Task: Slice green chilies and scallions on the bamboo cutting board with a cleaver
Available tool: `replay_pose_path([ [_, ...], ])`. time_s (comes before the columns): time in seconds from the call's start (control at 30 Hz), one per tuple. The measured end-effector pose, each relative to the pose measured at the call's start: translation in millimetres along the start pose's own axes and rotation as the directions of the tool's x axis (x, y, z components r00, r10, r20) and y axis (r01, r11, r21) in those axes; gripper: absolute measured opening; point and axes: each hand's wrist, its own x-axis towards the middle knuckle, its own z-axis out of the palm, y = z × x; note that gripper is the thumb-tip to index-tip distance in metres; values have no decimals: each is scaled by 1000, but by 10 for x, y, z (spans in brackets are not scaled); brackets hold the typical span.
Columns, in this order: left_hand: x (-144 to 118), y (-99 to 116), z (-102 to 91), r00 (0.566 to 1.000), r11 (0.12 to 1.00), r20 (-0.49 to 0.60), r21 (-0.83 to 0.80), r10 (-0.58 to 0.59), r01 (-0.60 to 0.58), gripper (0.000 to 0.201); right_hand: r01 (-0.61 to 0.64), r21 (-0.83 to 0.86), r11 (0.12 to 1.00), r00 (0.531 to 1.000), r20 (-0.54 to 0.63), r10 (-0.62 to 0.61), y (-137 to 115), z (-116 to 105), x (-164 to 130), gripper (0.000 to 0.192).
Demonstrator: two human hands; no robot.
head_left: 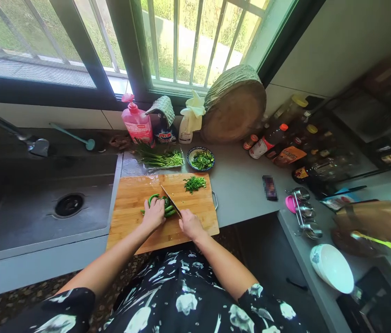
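Observation:
On the wooden cutting board [126, 199] my left hand [154, 213] presses down on several green peppers [169, 211], fingers curled over them. A knife [170, 200] is gripped in my right hand [190, 224], its blade slanting away to the upper left, right beside the peppers. Part of the peppers is hidden under my left fingers. Farther back on the board lies a small heap of chopped greens [194, 183]. Behind the board are a tray of long green stalks [164, 159] and a patterned bowl [200, 158] holding cut greens.
A steel sink [94, 208] lies left of the board. Along the window stand a pink pump bottle [136, 125], a spray bottle [186, 127] and a big round wooden block [235, 111]. Sauce bottles [261, 145], a spice rack [304, 212] and a white bowl [332, 268] are on the right.

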Motion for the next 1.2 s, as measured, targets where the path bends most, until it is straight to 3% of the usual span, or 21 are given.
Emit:
replay_pose_path([
  [0.17, -71, 43, 1, 994, 999, -109, 39, -26, 30, 69, -136, 2, 991, 991, 8, 136, -85, 55, -51, 27],
  [0.23, -88, 65, 4, 995, 998, -97, 48, -34, 39, 63, -166, -25, 986, 985, 34, 167, -102, 42, -57, 29],
  [0.37, -80, 58, 2, 1000, 999, -11, 31, -23, 23, 52, -111, -32, 993, 992, 64, 113, -107, -9, -34, 25],
  [0.5, -68, -16, 21, 1000, 1000, -11, -12, 0, 0, 58, -117, -20, 993, 988, 98, 118, -59, -34, -23, 25],
  [0.7, -64, -205, 126, 982, 983, -23, 18, 185, -185, 58, -70, 58, 996, 992, 109, 64, 21, -26, -81, 23],
  [0.8, -66, -240, 138, 969, 969, -30, 30, 244, -243, 51, -123, 23, 992, 989, 85, 121, -32, -1, -99, 24],
  [1.03, -85, -161, 114, 978, 979, -54, 30, 201, -200, 49, -182, -70, 981, 982, 43, 186, -159, -46, -72, 18],
  [1.2, -84, -226, 128, 960, 963, -75, -17, 268, -270, 52, -167, -116, 979, 984, 48, 174, -187, -106, -99, 18],
])
